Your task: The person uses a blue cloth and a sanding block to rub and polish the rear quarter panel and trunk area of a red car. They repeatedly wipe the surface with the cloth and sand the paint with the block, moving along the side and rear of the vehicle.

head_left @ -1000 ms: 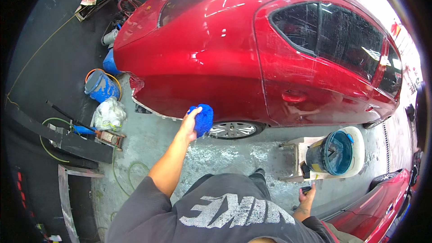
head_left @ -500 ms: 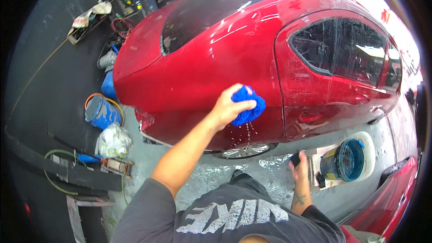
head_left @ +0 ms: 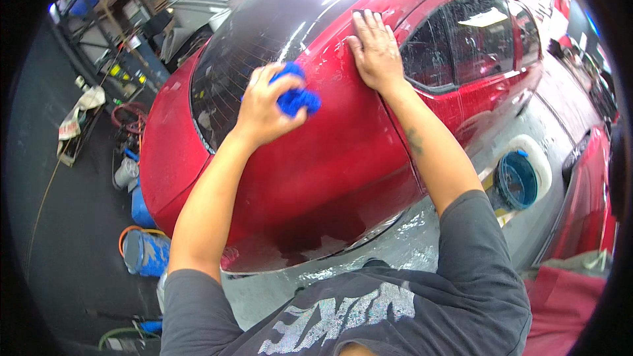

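Observation:
My left hand (head_left: 265, 107) is closed around a bunched, shaggy blue microfibre cloth (head_left: 299, 97), above the rear side of a wet red car (head_left: 316, 178). Further up, my right hand (head_left: 376, 53) lies with its fingers stretched over the car's rear roof pillar, between the rear window (head_left: 244, 53) and the side windows (head_left: 478, 39). Under its fingertips shows the edge of a dark flat pad (head_left: 378, 14); the palm and fingers hide the rest. Drops and streaks of water lie on the paint around it.
A dark blue bucket (head_left: 516, 181) stands to the right on the wet floor (head_left: 422, 244). Another red car (head_left: 580, 204) is at the right edge. To the left are a blue pail (head_left: 146, 252), a coiled red hose (head_left: 128, 117) and a dark wall (head_left: 72, 224).
My right hand has risen from low beside the bucket onto the roof pillar, with the dark pad. My left hand has moved up and left with the cloth, which no longer visibly drips.

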A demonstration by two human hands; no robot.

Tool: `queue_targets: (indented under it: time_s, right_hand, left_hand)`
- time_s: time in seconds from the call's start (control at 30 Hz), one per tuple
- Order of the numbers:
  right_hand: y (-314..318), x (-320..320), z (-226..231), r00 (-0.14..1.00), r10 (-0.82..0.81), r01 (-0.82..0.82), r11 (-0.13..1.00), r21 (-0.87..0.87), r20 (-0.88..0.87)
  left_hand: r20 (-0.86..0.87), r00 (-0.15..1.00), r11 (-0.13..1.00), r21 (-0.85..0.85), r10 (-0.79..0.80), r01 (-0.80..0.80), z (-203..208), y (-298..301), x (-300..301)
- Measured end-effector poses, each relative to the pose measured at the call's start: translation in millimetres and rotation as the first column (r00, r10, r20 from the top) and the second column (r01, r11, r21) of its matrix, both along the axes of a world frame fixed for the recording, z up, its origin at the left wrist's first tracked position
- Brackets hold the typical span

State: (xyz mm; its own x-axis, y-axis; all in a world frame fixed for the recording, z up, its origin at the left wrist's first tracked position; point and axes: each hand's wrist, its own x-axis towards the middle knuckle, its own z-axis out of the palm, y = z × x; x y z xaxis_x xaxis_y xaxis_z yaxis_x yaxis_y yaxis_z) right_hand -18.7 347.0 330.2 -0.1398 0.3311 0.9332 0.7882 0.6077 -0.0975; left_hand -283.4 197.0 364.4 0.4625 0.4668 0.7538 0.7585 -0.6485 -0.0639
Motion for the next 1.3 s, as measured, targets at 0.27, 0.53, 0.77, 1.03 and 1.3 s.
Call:
queue_targets:
  time_s: [0.27, 0.53, 0.77, 1.03, 1.3]
  right_hand:
    - [-93, -117, -54, 0.972, -0.223, 0.209, 0.964, -0.163, -0.074]
    - [-238, -234, -116, 0.998, 0.023, -0.006, 0.948, -0.317, 0.050]
    - [-75, -93, -19, 0.947, -0.280, 0.220, 0.923, -0.315, -0.159]
    - [-216, -218, -114, 0.998, -0.039, 0.052, 0.944, -0.325, 0.045]
    - [-54, -88, -18, 0.946, -0.285, 0.239, 0.936, -0.260, -0.156]
  left_hand:
    - [0.033, 0.997, 0.980, -0.183, -0.072, 0.077, -60, -87, -160]
    - [0.045, 0.993, 0.994, 0.029, -0.111, 0.110, -82, -105, -189]
    - [0.024, 0.989, 0.989, 0.034, -0.143, 0.142, -74, -106, -175]
    - [0.005, 0.997, 0.997, 0.027, -0.075, 0.075, -75, -109, -186]
    - [0.000, 0.996, 0.995, 0.032, -0.090, 0.090, -74, -106, -172]
